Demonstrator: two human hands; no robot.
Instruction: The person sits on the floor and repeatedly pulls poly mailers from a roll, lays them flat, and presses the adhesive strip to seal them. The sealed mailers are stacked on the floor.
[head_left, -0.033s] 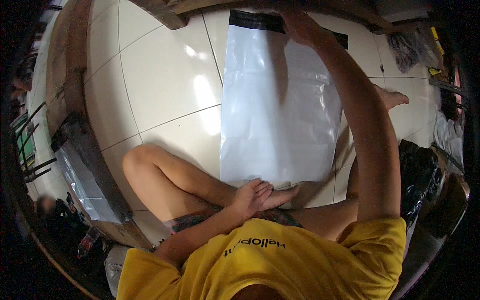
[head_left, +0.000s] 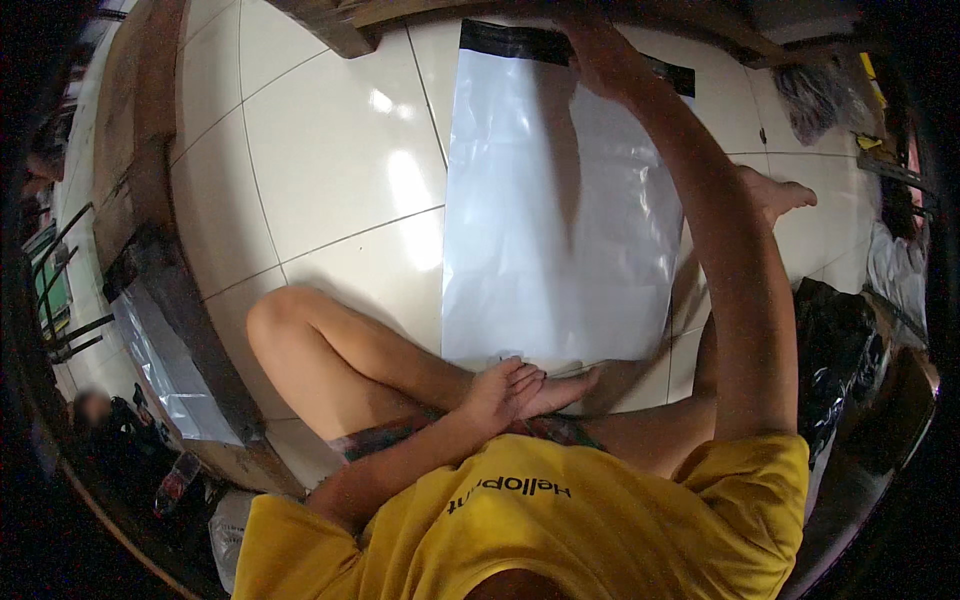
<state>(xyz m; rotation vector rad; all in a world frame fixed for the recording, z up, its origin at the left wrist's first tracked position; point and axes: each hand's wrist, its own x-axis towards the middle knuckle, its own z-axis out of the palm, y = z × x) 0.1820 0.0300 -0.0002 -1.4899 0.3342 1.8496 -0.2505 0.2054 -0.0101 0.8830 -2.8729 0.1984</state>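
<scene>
A large white plastic mailing bag point(head_left: 540, 230) with a black strip along its far end lies flat on the tiled floor in front of me. Stretched forward over its right side is my right arm, with my right hand point(head_left: 603, 65) at the black strip. The fingertips of that hand fade into the dark at the far edge. My left hand point(head_left: 500, 393) rests by my bare foot point(head_left: 568, 392), at the bag's near edge. Its fingers are curled together and touch or nearly touch that edge; whether they pinch anything is hidden.
My folded legs flank the bag's near end. Wooden furniture point(head_left: 350, 35) crosses the far side. Along the left runs a wooden beam point(head_left: 150, 190) with a grey plastic bag point(head_left: 175, 360) on it. To the right are a black plastic bag point(head_left: 835, 350) and a clear plastic bag point(head_left: 810, 100).
The dark shadow on the bag reaches closer to me, and my right arm has shifted very slightly left. My left hand and the bag stay nearly the same.
</scene>
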